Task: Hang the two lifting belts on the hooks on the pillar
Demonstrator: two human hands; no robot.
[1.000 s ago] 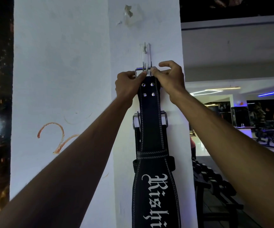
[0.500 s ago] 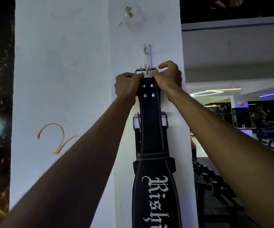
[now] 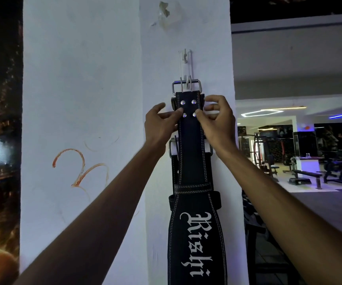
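- Although both hands hover at the strap, the front black leather lifting belt with white stitching and gothic white lettering (image 3: pixel 194 223) looks hung: its silver metal buckle (image 3: pixel 186 86) sits over the lower prong of the white wall hook (image 3: pixel 185 64) on the white painted pillar (image 3: pixel 79 99).
- A second black belt (image 3: pixel 174 171) hangs behind it, flat against the pillar; only its steel buckle (image 3: pixel 171 148), edges and a loop show. Its hook is hidden, so I cannot tell what holds it, though it seems to hang on its own.
- By my judgement the task is nearly finished: what remains is letting go and checking that both belts stay up.
- The left hand (image 3: pixel 160 124) has its fingers loosely spread, its fingertips (image 3: pixel 178 111) just touching the strap's left edge beside the rivets, gripping nothing.
- The right hand (image 3: pixel 217 120) is likewise relaxed, its fingertips (image 3: pixel 200 112) resting at the strap's right edge, not pinching.
- Count: two belts, two buckles, one hook visible, four rivets on the front strap, two hands.
- Gym benches and machines stand well apart, in the background on the right.
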